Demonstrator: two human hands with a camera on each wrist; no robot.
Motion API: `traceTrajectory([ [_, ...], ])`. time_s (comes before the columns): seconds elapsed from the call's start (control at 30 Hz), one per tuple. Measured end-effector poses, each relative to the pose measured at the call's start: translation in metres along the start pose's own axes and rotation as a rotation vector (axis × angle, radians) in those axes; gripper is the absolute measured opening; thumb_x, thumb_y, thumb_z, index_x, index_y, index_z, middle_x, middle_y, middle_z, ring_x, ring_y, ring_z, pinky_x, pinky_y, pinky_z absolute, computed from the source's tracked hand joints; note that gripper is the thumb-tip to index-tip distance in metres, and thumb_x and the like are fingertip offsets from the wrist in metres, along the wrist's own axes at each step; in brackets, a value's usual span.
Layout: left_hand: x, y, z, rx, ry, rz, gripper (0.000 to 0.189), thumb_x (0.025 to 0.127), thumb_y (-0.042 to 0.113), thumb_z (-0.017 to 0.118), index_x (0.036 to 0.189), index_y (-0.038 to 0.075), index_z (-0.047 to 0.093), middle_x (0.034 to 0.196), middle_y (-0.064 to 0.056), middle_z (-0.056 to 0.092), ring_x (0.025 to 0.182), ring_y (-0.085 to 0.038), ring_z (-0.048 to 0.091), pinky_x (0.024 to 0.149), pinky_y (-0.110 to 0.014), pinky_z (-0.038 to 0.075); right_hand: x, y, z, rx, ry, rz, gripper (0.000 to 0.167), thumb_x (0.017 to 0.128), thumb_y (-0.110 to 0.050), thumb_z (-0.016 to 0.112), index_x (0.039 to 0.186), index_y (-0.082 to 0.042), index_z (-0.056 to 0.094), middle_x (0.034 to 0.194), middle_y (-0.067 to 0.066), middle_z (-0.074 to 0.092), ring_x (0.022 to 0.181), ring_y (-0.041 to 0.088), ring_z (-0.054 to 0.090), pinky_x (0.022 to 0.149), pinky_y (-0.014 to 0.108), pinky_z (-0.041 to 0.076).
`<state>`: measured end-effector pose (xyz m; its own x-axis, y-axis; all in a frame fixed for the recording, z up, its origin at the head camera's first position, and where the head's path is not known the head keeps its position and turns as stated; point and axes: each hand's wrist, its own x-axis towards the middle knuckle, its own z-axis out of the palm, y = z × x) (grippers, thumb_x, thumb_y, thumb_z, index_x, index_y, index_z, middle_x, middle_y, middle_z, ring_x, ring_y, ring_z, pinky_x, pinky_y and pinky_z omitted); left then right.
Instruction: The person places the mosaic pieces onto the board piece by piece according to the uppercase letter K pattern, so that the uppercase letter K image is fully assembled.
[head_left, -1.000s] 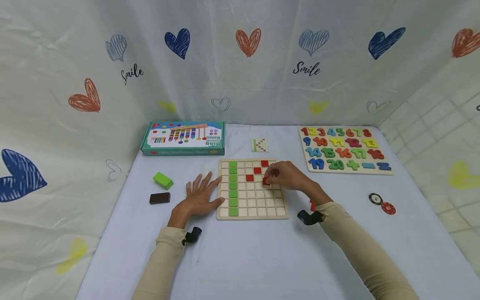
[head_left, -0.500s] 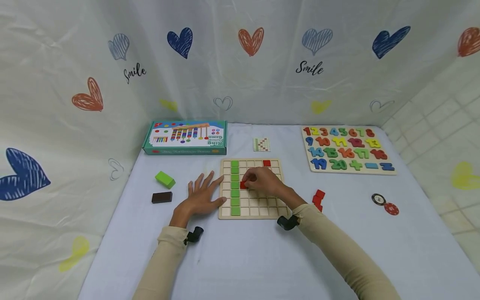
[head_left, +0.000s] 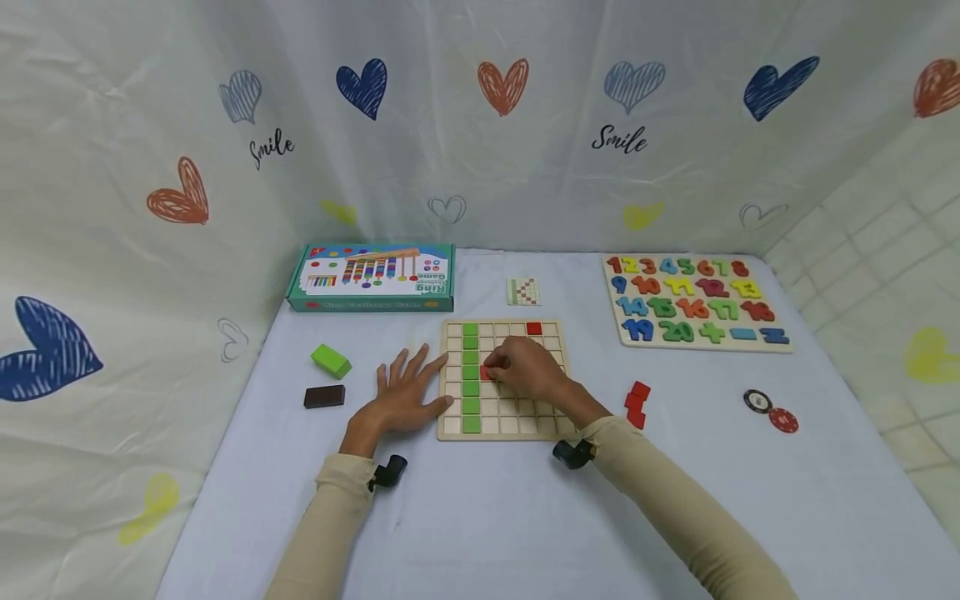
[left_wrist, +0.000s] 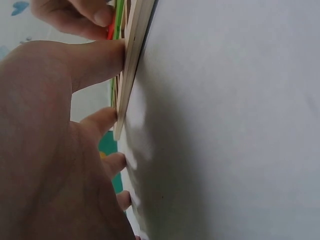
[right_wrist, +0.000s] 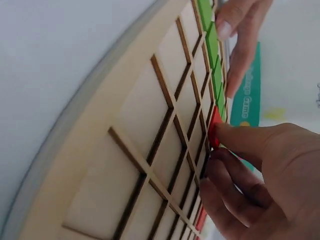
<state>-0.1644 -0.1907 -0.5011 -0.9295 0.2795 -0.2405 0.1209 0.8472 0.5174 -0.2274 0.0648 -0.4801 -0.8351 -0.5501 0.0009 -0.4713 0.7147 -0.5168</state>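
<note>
My right hand (head_left: 528, 371) is over the wooden grid board (head_left: 517, 437). Its thumb and fingertips pinch a red square tile (right_wrist: 216, 127) at a square just right of the column of green tiles (head_left: 470, 388). Whether that tile lies fully inside its square cannot be seen. Another red tile (head_left: 533, 328) sits in the board's far row, and the right hand hides the squares beneath it. My left hand (head_left: 401, 398) lies with spread fingers at the board's left side. Its thumb (left_wrist: 102, 62) and a finger touch the board's edge.
Loose red tiles (head_left: 636, 403) lie right of the board. A pattern card (head_left: 523, 291) is behind it. Left are a green block (head_left: 331, 361), a dark block (head_left: 324, 396) and a game box (head_left: 371, 279). Right are a number puzzle (head_left: 697, 302) and two round chips (head_left: 783, 420).
My right hand has moved left across the board to the square beside the green column, uncovering the loose red tiles. Over the last half second it stays there. The left hand keeps its place.
</note>
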Motion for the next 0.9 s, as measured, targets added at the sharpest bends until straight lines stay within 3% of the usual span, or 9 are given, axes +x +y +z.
traceTrajectory([
  [0.17,0.001,-0.001,0.001,-0.011,0.011,0.007,0.077,0.103,0.049,0.06,0.17,0.025,0.029,0.179,-0.013,0.008,0.163,-0.045,-0.003,0.123,-0.076,-0.004,-0.006,-0.006,0.0,-0.227,0.073,-0.146,0.013,0.091,-0.01,0.085,0.103,-0.014,0.087,0.1,0.0,0.081,0.094,0.015,0.076,0.078,0.032,0.063],
  [0.23,0.002,-0.002,0.002,-0.017,0.016,0.014,0.076,0.103,0.049,0.059,0.169,0.025,0.029,0.179,-0.013,0.008,0.163,-0.046,-0.003,0.122,-0.076,-0.005,-0.008,-0.007,-0.001,-0.254,0.091,-0.17,0.013,0.09,-0.01,0.085,0.103,-0.014,0.087,0.1,0.0,0.082,0.093,0.015,0.077,0.077,0.031,0.063],
  [0.4,0.001,-0.002,0.002,-0.031,0.019,0.019,0.077,0.103,0.051,0.059,0.169,0.025,0.03,0.179,-0.014,0.009,0.163,-0.046,-0.004,0.122,-0.077,-0.006,-0.01,-0.008,-0.003,-0.199,0.075,-0.126,0.012,0.092,-0.011,0.084,0.103,-0.014,0.086,0.099,-0.001,0.082,0.088,0.012,0.076,0.074,0.028,0.061],
  [0.63,0.002,0.0,0.002,-0.009,-0.007,-0.01,0.078,0.103,0.051,0.06,0.17,0.027,0.027,0.18,-0.011,0.006,0.164,-0.043,-0.006,0.123,-0.075,-0.006,-0.017,-0.004,-0.012,-0.112,0.027,-0.083,0.014,0.095,-0.013,0.081,0.109,-0.013,0.084,0.102,-0.001,0.081,0.09,0.013,0.073,0.08,0.032,0.061],
  [0.9,0.001,0.0,0.002,0.0,-0.009,-0.015,0.078,0.104,0.05,0.06,0.17,0.028,0.026,0.18,-0.01,0.004,0.164,-0.043,-0.007,0.123,-0.074,-0.006,-0.038,0.019,-0.044,-0.06,0.033,-0.026,0.019,0.098,-0.017,0.078,0.115,-0.011,0.081,0.112,0.001,0.079,0.102,0.023,0.071,0.084,0.042,0.06],
])
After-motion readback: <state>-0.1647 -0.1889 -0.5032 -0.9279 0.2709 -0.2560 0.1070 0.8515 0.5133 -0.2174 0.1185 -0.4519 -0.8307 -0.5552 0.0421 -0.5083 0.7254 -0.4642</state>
